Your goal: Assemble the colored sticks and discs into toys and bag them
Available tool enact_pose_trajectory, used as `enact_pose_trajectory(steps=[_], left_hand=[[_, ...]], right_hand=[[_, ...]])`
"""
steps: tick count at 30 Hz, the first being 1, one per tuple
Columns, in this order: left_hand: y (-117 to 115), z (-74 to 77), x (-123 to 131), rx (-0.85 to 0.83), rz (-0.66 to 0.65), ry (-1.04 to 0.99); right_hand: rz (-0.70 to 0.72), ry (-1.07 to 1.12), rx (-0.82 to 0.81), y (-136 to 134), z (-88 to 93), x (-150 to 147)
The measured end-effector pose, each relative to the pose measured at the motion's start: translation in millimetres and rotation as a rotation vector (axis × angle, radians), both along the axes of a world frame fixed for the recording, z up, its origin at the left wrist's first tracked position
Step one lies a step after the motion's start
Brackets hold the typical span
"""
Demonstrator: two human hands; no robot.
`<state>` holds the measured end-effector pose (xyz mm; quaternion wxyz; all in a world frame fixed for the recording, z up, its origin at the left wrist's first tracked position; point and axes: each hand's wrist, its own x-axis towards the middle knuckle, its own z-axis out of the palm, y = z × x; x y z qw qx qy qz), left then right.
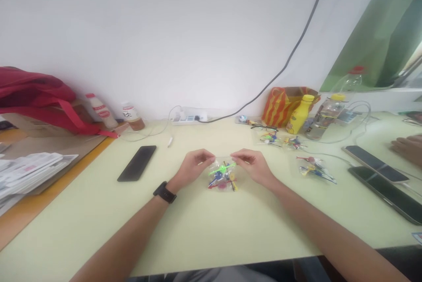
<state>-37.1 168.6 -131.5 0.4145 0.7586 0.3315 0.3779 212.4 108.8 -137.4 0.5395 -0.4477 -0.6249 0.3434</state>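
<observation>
Where the clear plastic bag is lying: on the pale green counter, straight ahead of the person, midway between the left hand and the right hand.
Hands: both are pinching the bag's upper edge with curled fingers, the left near its upper left corner and the right near its upper right corner; neither hand is lying open.
Nearer hand: neither, as both are reaching the bag from opposite sides and are stopping about equally far from its middle.
Long axis: the bag is looking nearly square, so its own axis is hard to tell; the green plastic piece inside is running across it, rising toward the right hand.
Left of the bag: a black smartphone is lying flat.
Right of the bag: a similar bag of coloured parts is lying nearby.
Beyond the bag: a white power strip and a yellow bottle are standing by the wall.
</observation>
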Motion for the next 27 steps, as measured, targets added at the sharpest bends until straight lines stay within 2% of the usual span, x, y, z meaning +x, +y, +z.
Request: enact_pose_trajectory(steps=[4,10,14,18,24,27], left_hand=[[0.0,1.1,-1.3,-0.049,-0.026,-0.079],[-5.0,0.0,1.0,-0.099,0.005,-0.132],[-11.1,3.6,5.0,-0.1,-0.034,-0.146],[-19.3,10.8,9.8,-0.062,-0.112,-0.114],[-25.8,13.1,16.3,-0.063,-0.151,-0.004],[-25.5,12.5,16.6,-0.035,-0.134,0.034]], right_hand=[[0.049,0.034,0.057,0.8,1.7,4.2],[0.062,-0.016,0.137,-3.5,4.1,3.7],[0.036,-0.026,0.065,-5.8,6.6,-1.1],[0.109,-0.141,0.0,-8.7,9.6,-4.9],[0.101,-0.272,0.095,-15.2,12.6,-7.7],[0.129,-0.286,0.093,-15.2,12.4,-7.8]])
